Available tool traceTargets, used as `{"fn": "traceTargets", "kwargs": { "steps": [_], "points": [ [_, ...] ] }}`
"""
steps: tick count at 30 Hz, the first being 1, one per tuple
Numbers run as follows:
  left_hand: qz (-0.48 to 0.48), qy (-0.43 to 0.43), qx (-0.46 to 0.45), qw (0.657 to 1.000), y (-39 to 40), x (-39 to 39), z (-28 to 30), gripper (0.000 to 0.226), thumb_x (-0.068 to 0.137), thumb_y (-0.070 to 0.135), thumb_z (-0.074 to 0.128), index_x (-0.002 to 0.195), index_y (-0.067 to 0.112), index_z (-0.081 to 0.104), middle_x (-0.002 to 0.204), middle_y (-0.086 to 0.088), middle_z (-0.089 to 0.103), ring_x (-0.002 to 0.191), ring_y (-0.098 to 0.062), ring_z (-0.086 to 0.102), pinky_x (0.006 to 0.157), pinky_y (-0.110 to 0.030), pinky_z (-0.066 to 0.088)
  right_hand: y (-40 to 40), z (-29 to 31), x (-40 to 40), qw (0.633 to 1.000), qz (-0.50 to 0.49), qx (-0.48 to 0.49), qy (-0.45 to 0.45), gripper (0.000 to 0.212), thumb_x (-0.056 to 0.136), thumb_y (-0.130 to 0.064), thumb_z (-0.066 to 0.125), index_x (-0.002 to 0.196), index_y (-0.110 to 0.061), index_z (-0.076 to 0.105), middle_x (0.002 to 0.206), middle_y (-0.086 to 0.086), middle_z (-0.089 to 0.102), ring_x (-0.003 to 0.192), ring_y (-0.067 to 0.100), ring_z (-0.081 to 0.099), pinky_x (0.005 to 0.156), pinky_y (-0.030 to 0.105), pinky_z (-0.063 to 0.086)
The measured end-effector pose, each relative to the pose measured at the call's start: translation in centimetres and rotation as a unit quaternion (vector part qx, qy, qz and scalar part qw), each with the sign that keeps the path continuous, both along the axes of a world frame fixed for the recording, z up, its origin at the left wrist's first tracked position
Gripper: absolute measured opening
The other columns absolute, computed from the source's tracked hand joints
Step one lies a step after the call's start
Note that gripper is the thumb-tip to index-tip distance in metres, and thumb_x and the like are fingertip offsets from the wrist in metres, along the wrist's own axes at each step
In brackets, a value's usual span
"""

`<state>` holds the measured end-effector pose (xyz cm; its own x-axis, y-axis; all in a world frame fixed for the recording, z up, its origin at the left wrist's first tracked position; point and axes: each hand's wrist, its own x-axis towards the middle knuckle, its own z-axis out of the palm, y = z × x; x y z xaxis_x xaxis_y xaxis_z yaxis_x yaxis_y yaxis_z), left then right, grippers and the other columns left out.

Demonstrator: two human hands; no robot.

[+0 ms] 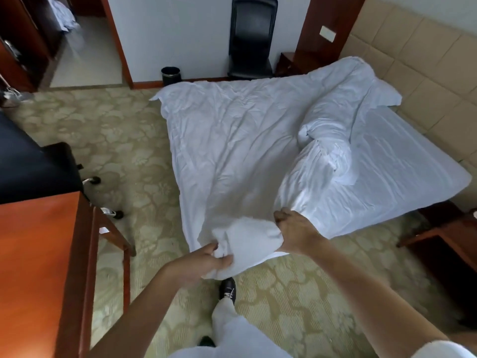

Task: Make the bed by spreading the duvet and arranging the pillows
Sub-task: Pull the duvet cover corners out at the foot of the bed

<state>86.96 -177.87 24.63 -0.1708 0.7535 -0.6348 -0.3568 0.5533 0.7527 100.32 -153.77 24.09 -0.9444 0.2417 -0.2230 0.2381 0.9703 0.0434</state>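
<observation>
From the head view, both hands grip the near corner of the white duvet (232, 140): the left hand (206, 262) has its fingers curled into a bunched fold, and the right hand (296, 233) clutches the edge just beside it. The duvet lies crumpled across the left part of the bed (413, 161), with a twisted ridge running toward a pillow (384, 95) near the padded beige headboard (423, 63); the white sheet shows bare on the right. Patterned green and cream carpet (124, 140) covers the floor. A wooden table (38, 267) stands at the left, and a black chair (251, 37) and a small black bin (170, 74) sit against the far wall.
</observation>
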Motion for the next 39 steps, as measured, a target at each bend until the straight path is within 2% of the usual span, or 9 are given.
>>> {"fn": "traceTargets", "kwargs": {
  "steps": [3, 8, 10, 13, 16, 19, 25, 32, 39],
  "points": [
    [-0.005, 0.024, -0.001, 1.0, -2.2, -0.5, -0.6, 0.082, 0.06, 0.059, 0.084, 0.13, 0.028, 0.055, 0.133, 0.01, 0.061, 0.126, -0.011, 0.053, 0.112, -0.036, 0.037, -2.1, 2.2, 2.9, 0.999, -0.045, -0.001, 0.016, 0.035, 0.076, -0.042, 0.051, 0.084, -0.015, 0.07, 0.087, -0.002, 0.065, 0.09, 0.021, 0.061, 0.085, 0.025, 0.047],
    [-0.006, 0.141, 0.038, 0.989, -3.8, -0.2, 1.8, 0.05, 0.082, 0.045, 0.074, 0.124, 0.022, 0.058, 0.121, 0.004, 0.065, 0.115, -0.013, 0.06, 0.097, -0.03, 0.048, -6.4, 5.3, 5.2, 0.985, -0.167, -0.018, -0.035, 0.02, 0.082, -0.029, 0.06, 0.095, -0.014, 0.062, 0.095, 0.007, 0.064, 0.102, 0.027, 0.061, 0.092, 0.03, 0.044],
    [0.026, 0.268, 0.026, 0.963, -4.3, -0.6, 2.3, 0.097, 0.071, 0.053, 0.08, 0.149, 0.022, 0.03, 0.143, 0.0, 0.047, 0.131, -0.017, 0.047, 0.102, -0.032, 0.044, -8.4, 5.6, 5.0, 0.989, -0.142, -0.014, -0.045, 0.028, 0.083, -0.03, 0.06, 0.103, -0.012, 0.062, 0.104, 0.009, 0.066, 0.106, 0.028, 0.061, 0.096, 0.031, 0.043],
    [-0.096, 0.495, 0.046, 0.862, -4.6, -0.2, 3.5, 0.135, 0.054, 0.066, 0.083, 0.153, 0.041, -0.006, 0.161, 0.013, -0.006, 0.149, -0.01, -0.003, 0.121, -0.04, 0.006, -11.7, 5.6, 3.8, 0.996, -0.076, -0.004, -0.039, 0.028, 0.081, -0.03, 0.06, 0.102, -0.013, 0.065, 0.105, 0.009, 0.068, 0.104, 0.027, 0.063, 0.094, 0.03, 0.043],
    [-0.269, 0.618, 0.082, 0.734, -2.9, 2.9, 4.2, 0.102, 0.052, 0.073, 0.074, 0.139, 0.041, 0.031, 0.147, 0.019, 0.035, 0.136, -0.008, 0.03, 0.117, -0.038, 0.017, -13.2, 5.9, 3.0, 0.997, -0.073, -0.023, -0.007, 0.018, 0.077, -0.028, 0.06, 0.089, -0.016, 0.065, 0.097, 0.01, 0.069, 0.098, 0.029, 0.063, 0.089, 0.03, 0.045],
    [-0.192, 0.529, 0.033, 0.826, -2.0, 4.8, 3.2, 0.06, 0.063, 0.059, 0.075, 0.107, 0.027, 0.049, 0.098, 0.013, 0.059, 0.092, -0.016, 0.057, 0.077, -0.033, 0.048, -13.1, 6.6, 3.3, 0.994, -0.097, -0.054, -0.001, 0.017, 0.072, -0.023, 0.062, 0.067, -0.022, 0.046, 0.088, 0.009, 0.068, 0.092, 0.031, 0.063, 0.086, 0.032, 0.047],
    [-0.155, 0.536, -0.027, 0.829, -3.0, 5.5, 1.0, 0.022, 0.07, 0.032, 0.066, 0.081, 0.016, 0.054, 0.071, 0.003, 0.054, 0.067, -0.022, 0.054, 0.052, -0.029, 0.036, -12.7, 5.2, 4.1, 0.991, -0.08, -0.102, -0.01, 0.031, 0.077, -0.035, 0.068, 0.101, -0.023, 0.053, 0.1, 0.008, 0.066, 0.098, 0.031, 0.062, 0.08, 0.036, 0.049],
    [-0.135, 0.46, -0.027, 0.877, -4.3, 6.0, 1.7, 0.01, 0.069, 0.002, 0.055, 0.069, 0.008, 0.046, 0.065, -0.006, 0.044, 0.058, -0.019, 0.042, 0.052, -0.032, 0.029, -9.1, 2.0, 4.2, 0.998, -0.024, -0.05, 0.026, 0.068, 0.071, -0.064, 0.071, 0.122, -0.021, 0.06, 0.123, -0.003, 0.063, 0.122, 0.017, 0.053, 0.109, 0.03, 0.035],
    [-0.138, 0.323, -0.087, 0.932, -4.7, 9.5, 1.6, 0.028, 0.072, 0.014, 0.069, 0.091, 0.008, 0.05, 0.083, -0.006, 0.045, 0.073, -0.021, 0.046, 0.062, -0.035, 0.035, -5.8, 1.3, 7.4, 0.995, -0.063, 0.015, -0.082, 0.05, 0.083, -0.049, 0.063, 0.119, -0.014, 0.061, 0.114, 0.007, 0.066, 0.111, 0.027, 0.06, 0.095, 0.033, 0.046]
  ]
}}
